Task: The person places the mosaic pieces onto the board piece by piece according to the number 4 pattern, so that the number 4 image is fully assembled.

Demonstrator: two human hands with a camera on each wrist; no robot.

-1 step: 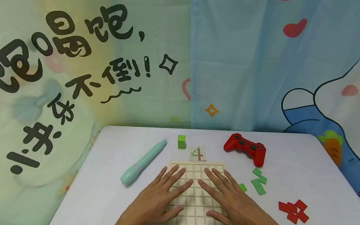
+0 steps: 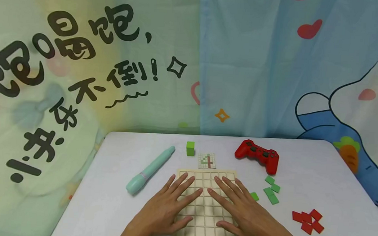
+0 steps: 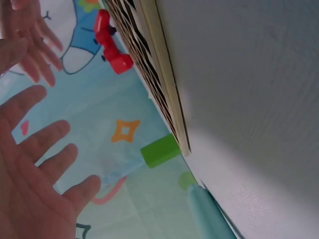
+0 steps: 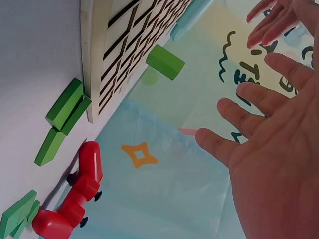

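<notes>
Both hands are held over a pale wooden grid board (image 2: pixel 205 231) divided into small square cells. My left hand (image 2: pixel 172 205) is over the board's left side, palm down with fingers spread. On the opposite side, my right hand (image 2: pixel 246 211) mirrors it, fingers also spread and holding nothing. The wrist views show a gap between the palms and the board's ridged surface (image 4: pixel 124 42). A bright green tile (image 2: pixel 254 196) lies beside the board, close to the right hand. Behind the board's far edge lies a small card (image 2: pixel 207 161) with a green and red grid pattern.
A green block (image 2: pixel 190 148) stands near the table's back edge. To the left lies a teal tapered stick (image 2: pixel 151 170). At right are a red game controller (image 2: pixel 259 155), several green tiles (image 2: pixel 268 192) and several red tiles (image 2: pixel 306 228). A printed curtain (image 2: pixel 234 63) hangs behind.
</notes>
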